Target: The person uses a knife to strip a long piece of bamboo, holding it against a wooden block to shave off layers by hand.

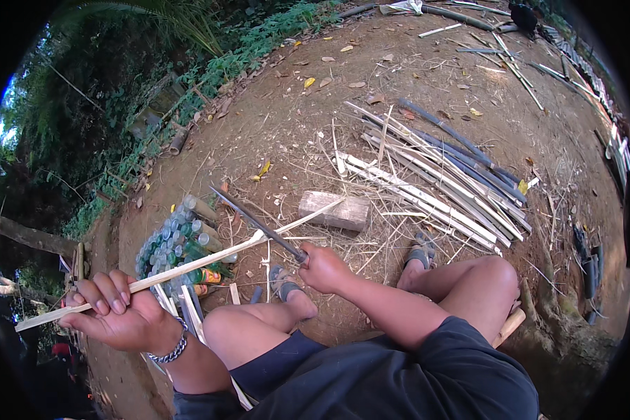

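My left hand (122,311) is closed around the near end of a long pale bamboo strip (189,266). The strip slants away to the right, and its thin far end reaches over a short wooden block (334,212) on the ground. In my right hand (323,269) is the handle of a long knife (241,211), whose dark narrow blade points up and to the left. The blade crosses the strip near its middle, where a pale curl or split of bamboo (260,236) shows. Whether the edge is cutting in there cannot be made out.
Beyond the block lies a pile of split bamboo strips (427,185) with darker poles (455,143). Clear and green plastic bottles (178,241) are heaped at the left, by my knee. Tree roots (560,322) rise at the right. Green plants (252,59) border the dirt ground.
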The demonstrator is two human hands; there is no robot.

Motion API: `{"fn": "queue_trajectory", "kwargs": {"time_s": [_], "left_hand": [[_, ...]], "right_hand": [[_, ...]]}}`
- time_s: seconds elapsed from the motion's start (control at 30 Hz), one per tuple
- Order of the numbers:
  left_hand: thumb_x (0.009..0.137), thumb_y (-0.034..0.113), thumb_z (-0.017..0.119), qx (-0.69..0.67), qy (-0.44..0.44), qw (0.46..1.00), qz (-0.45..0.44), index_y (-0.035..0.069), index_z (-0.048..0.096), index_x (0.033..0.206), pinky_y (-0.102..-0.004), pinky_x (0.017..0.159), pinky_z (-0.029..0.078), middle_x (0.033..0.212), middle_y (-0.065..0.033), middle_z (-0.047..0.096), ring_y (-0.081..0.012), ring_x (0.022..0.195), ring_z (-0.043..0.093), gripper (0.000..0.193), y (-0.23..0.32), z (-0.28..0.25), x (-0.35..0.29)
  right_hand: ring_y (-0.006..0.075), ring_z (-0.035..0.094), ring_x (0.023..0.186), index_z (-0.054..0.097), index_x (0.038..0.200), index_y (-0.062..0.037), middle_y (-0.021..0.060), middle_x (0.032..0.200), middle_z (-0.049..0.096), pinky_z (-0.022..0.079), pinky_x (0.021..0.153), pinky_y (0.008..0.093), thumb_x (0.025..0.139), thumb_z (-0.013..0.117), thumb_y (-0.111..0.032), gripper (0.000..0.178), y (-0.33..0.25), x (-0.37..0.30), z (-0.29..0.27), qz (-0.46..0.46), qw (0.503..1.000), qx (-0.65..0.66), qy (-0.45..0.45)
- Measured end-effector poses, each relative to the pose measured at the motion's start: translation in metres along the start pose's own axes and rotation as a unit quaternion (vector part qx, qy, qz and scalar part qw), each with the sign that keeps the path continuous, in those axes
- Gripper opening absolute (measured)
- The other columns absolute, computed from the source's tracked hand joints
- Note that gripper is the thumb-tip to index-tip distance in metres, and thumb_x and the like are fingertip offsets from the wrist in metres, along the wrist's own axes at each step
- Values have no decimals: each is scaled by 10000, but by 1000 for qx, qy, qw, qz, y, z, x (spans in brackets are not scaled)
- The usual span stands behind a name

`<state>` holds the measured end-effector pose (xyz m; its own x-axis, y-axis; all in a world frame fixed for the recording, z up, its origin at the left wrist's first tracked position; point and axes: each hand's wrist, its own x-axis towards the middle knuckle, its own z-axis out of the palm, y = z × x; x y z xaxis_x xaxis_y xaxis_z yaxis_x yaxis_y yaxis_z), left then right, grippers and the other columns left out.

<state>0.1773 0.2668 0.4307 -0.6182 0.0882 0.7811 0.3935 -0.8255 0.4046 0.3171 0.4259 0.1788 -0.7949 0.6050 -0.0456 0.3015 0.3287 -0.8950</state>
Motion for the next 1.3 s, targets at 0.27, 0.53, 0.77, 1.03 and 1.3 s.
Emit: {"fn": "queue_trajectory", "kwargs": {"time_s": [0.27, 0.53, 0.77, 1.03, 1.3], "left_hand": [[976, 440, 529, -41, -20, 999, 10, 95, 514, 872, -203, 390, 281, 576, 32, 361, -58, 435, 326, 361, 0, 13, -10], [972, 453, 532, -7, 36, 999, 39, 107, 497, 863, -200, 389, 265, 569, 45, 341, -51, 418, 300, 365, -7, 24, -7], [953, 443, 572, -24, -1, 999, 25, 100, 488, 868, -200, 395, 267, 580, 43, 351, -50, 435, 316, 364, 2, 8, -6], [917, 401, 643, -50, -33, 998, 16, 80, 485, 870, -198, 419, 295, 591, 39, 386, -52, 453, 356, 361, -7, 1, 7], [913, 360, 651, -75, -20, 997, 12, 59, 504, 828, -195, 431, 306, 591, 29, 402, -65, 455, 377, 346, -24, -13, 29]], "right_hand": [[447, 628, 837, 556, 981, -7, 254, 838, 643, 490, 754, 517, 817, 596, -148, 220, -21, -20, -13, 47, 999, 10, -11], [415, 637, 900, 575, 1007, -40, 239, 924, 651, 499, 782, 512, 864, 583, -179, 200, 34, -36, -23, 108, 989, -98, -3], [394, 649, 906, 592, 1036, -32, 239, 934, 659, 507, 808, 493, 872, 575, -183, 223, -13, -34, -29, 59, 992, -59, -99], [420, 639, 891, 592, 1048, -21, 236, 937, 661, 501, 797, 479, 826, 590, -183, 275, 62, -4, -39, 104, 986, -102, -76], [411, 642, 890, 582, 983, -25, 237, 884, 652, 502, 818, 472, 805, 602, -184, 240, 138, 32, -35, 180, 979, -88, -25]]}}
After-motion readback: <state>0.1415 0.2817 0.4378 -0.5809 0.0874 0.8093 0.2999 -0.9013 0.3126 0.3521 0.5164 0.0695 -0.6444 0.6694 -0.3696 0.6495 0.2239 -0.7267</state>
